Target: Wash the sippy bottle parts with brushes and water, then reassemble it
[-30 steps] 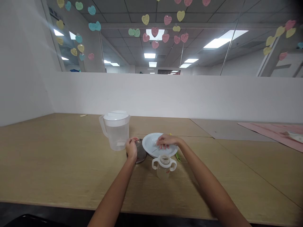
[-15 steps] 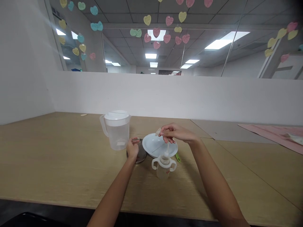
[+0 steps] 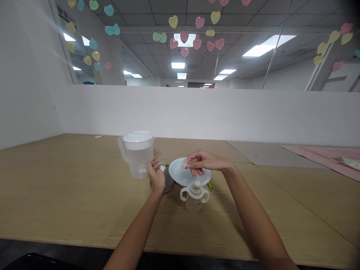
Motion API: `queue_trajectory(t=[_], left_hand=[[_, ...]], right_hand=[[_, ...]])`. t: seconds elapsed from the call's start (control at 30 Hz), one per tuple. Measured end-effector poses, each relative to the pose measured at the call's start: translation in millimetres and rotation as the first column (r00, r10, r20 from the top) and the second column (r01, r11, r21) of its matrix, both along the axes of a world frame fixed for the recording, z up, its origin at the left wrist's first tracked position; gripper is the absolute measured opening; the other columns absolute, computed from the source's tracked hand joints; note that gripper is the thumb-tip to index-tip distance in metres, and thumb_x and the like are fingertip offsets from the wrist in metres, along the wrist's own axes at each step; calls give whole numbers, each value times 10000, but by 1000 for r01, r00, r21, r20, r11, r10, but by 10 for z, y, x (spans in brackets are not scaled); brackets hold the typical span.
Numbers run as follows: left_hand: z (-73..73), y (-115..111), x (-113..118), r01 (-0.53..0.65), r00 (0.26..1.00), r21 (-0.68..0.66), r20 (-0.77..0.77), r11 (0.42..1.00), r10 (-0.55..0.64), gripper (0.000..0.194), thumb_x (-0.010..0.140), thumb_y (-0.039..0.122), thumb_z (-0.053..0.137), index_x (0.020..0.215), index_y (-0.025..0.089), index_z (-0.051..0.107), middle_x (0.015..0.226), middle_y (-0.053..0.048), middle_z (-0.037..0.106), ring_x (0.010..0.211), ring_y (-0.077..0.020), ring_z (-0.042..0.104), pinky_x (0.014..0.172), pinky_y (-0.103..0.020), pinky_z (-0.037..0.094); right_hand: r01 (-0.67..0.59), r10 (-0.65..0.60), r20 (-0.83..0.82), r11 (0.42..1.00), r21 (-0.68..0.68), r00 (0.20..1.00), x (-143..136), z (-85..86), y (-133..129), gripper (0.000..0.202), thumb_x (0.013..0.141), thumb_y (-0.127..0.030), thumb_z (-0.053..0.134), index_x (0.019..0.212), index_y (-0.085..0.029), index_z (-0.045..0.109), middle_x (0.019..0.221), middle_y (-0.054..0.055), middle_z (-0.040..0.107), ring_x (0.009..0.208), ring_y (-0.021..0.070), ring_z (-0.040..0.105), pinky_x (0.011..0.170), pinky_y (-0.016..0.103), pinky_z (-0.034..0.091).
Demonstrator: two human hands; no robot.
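Note:
My right hand (image 3: pixel 200 162) pinches a small clear piece (image 3: pixel 183 164) above the white plate (image 3: pixel 176 173). Below that hand a two-handled bottle (image 3: pixel 194 198) stands uncapped, with a thin pale tube or stem (image 3: pixel 197 182) rising from its mouth. My left hand (image 3: pixel 155 175) is raised over the round metal tray (image 3: pixel 168 183), its fingers curled around a clear ring-like piece (image 3: pixel 162 165). Behind my left hand is the clear pitcher (image 3: pixel 139 153) with its white lid.
A green handle (image 3: pixel 211 186) sticks out beside the plate. Far right lies a pink cloth (image 3: pixel 315 153) with something white on it. A small flat pale piece (image 3: pixel 99 137) rests near the wall, at the back left of the table (image 3: pixel 70 187).
My left hand has turned and shifted slightly left and up, and the clear piece in it now shows more. My right hand has moved a little to the left and down with its piece.

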State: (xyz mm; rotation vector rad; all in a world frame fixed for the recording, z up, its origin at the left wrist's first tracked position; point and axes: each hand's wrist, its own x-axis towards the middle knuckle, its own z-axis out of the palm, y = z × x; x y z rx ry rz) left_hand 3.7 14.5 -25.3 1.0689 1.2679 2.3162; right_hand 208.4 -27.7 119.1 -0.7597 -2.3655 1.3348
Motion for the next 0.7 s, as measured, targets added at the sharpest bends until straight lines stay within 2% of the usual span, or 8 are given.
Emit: queue_trajectory(t=[0.07, 0.13, 0.2, 0.27, 0.37, 0.47, 0.57, 0.7], left_hand=[[39, -10, 15, 39, 995, 16, 86, 999, -41, 354, 655, 46, 471, 969, 199, 527, 1035, -62, 545, 957, -144, 564, 801, -238, 478], [71, 2, 18, 155, 959, 14, 238, 988, -154, 380, 654, 53, 521, 1000, 207, 503, 1055, -58, 550, 968, -151, 576, 798, -250, 492], [89, 29, 5, 317, 862, 35, 405, 948, -303, 435, 631, 15, 536, 1015, 215, 493, 1066, -47, 560, 966, -146, 593, 818, -259, 498], [96, 58, -16, 464, 728, 95, 525, 881, -440, 465, 617, -28, 515, 1014, 213, 498, 1041, -38, 578, 955, -133, 606, 852, -263, 495], [105, 73, -40, 600, 560, 183, 599, 779, -572, 494, 617, -53, 484, 1036, 210, 502, 996, -34, 604, 942, -132, 621, 877, -280, 500], [132, 40, -39, 677, 458, 217, 624, 703, -633, 523, 631, -54, 462, 1075, 220, 505, 1023, -37, 615, 956, -143, 629, 882, -303, 507], [162, -11, -40, 710, 383, 246, 651, 660, -655, 538, 660, -52, 439, 1113, 231, 507, 1064, -48, 616, 978, -149, 627, 887, -320, 510], [162, -45, -71, 726, 361, 245, 659, 643, -660, 498, 717, -18, 440, 1136, 238, 520, 1078, -53, 624, 1018, -153, 614, 912, -335, 499]], right_hand=[[-27, 27, 18, 1000, -2, 999, -6, -1, -10, 285, 761, -400, 603, 836, -126, 600, 623, 6, 627, 453, 54, 467, 452, 180, 396], [-59, 59, 58, 998, -8, 997, -8, -6, -9, 282, 762, -399, 598, 833, -127, 593, 644, 14, 633, 486, 68, 510, 467, 183, 416], [-95, 98, 117, 995, -32, 988, 0, -15, 6, 272, 754, -391, 601, 829, -131, 583, 699, 24, 645, 541, 86, 561, 475, 183, 430], [-120, 129, 190, 991, -54, 973, 16, -32, 33, 259, 729, -369, 623, 834, -137, 572, 754, 26, 650, 586, 100, 592, 467, 175, 429], [-110, 115, 285, 993, -36, 952, 39, -66, 84, 254, 686, -330, 652, 829, -141, 563, 748, 9, 635, 601, 108, 604, 435, 158, 407], [-74, 61, 331, 997, 25, 942, 38, -100, 124, 216, 658, -287, 652, 790, -141, 563, 694, -7, 608, 605, 112, 598, 411, 143, 387], [-62, 35, 358, 996, 64, 933, 26, -122, 146, 198, 625, -234, 651, 787, -144, 582, 675, -7, 609, 626, 123, 590, 407, 144, 393], [-60, 39, 362, 997, 46, 931, 41, -148, 189, 239, 608, -169, 615, 846, -146, 613, 757, 16, 646, 670, 137, 599, 430, 158, 418]])
